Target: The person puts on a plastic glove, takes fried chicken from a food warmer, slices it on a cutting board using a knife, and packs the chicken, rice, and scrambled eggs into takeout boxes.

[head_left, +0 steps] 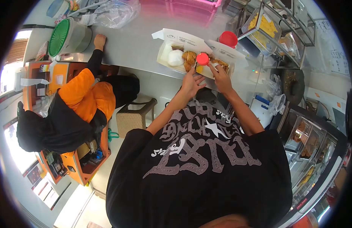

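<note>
Two white paper food boxes stand side by side at the counter's near edge. The left box (163,58) holds a white round mound of what looks like rice (176,57) and browned fried chicken (189,59). More fried pieces lie in the right box (231,60). My right hand (222,79) is closed at the boxes, its fingertips against a red round-topped thing (203,59) whose lower part is hidden. Something yellow (200,69) shows below it. My left hand (192,84) has its fingers spread, one fingertip touching the left box's near side.
A red lid (228,38) sits behind the boxes. On the right are a metal rack (259,28) with a tub of yellow food and a glass display case (305,148). A person in orange and black (84,95) sits left, near a green-lidded bucket (60,38) and a stool (132,119).
</note>
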Demonstrator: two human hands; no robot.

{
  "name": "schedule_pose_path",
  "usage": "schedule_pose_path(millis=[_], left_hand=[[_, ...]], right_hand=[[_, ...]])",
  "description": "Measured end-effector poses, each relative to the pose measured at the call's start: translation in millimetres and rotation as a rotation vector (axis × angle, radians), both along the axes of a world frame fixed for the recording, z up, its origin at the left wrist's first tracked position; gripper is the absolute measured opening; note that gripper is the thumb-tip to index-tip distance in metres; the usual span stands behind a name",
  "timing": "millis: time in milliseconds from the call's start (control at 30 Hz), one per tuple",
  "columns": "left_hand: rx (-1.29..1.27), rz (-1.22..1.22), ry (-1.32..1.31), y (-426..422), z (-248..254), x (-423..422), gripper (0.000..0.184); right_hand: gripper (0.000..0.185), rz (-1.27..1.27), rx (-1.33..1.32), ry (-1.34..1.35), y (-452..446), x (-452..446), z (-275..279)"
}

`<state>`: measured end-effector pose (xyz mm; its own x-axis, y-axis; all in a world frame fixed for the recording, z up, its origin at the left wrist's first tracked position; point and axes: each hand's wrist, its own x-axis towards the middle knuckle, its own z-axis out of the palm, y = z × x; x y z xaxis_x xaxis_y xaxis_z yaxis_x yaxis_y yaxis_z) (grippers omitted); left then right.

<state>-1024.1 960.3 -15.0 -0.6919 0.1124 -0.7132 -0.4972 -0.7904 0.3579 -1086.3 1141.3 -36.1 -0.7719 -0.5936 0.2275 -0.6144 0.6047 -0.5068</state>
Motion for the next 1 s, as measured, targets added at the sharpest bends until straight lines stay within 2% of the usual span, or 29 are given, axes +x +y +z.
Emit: schedule_pose_path(millis=[100,300,400,500,600,700,733,833,933,1000], left_hand=[[0.036,-0.005,-0.021,-2.4,-0.4,-1.5,0.093],[0.090,-0.014,-0.081,-5.8,-6.9,-2.0,0.099],[0.095,0.025,-0.148,-6.1,1.3,-5.4,0.091],[-0.090,-0.105,0.049,-1.8,1.9,-1.0,0.070],[-0.227,-0.133,-0.014,12.4,-32.1,-5.4,0.044],[-0.214,-0.004,-0.071,23.4,-50.9,-6.4,0.032],[-0.255,0.037,-0.088,28.6,-53.2,-8.2,0.032],[-0.216,0.090,-0.067,27.9,-61.7,-10.6,0.034],[-0.233,0.117,-0.096,29.9,-48.8,-12.9,0.032],[-0.215,0.116,-0.109,33.5,-51.4,-13.9,0.032]], right_hand=[[0.065,0.025,0.016,-0.011,2.9,-4.1,1.2],[0.064,-0.025,-0.034,-0.029,2.3,-5.3,3.8],[0.064,-0.051,-0.028,-0.025,5.0,-3.7,-1.3],[0.062,-0.042,-0.063,-0.032,7.6,10.0,-8.9],[0.061,-0.074,-0.105,0.018,7.8,11.1,-6.1],[0.058,-0.096,-0.107,0.007,13.7,13.2,1.6],[0.057,-0.090,-0.113,0.013,10.5,-0.5,4.3],[0.046,0.027,0.198,0.102,5.3,-7.5,12.7],[0.044,0.171,0.291,0.111,-12.7,-17.4,12.1],[0.042,0.175,0.251,0.050,-2.9,-29.4,25.4]])
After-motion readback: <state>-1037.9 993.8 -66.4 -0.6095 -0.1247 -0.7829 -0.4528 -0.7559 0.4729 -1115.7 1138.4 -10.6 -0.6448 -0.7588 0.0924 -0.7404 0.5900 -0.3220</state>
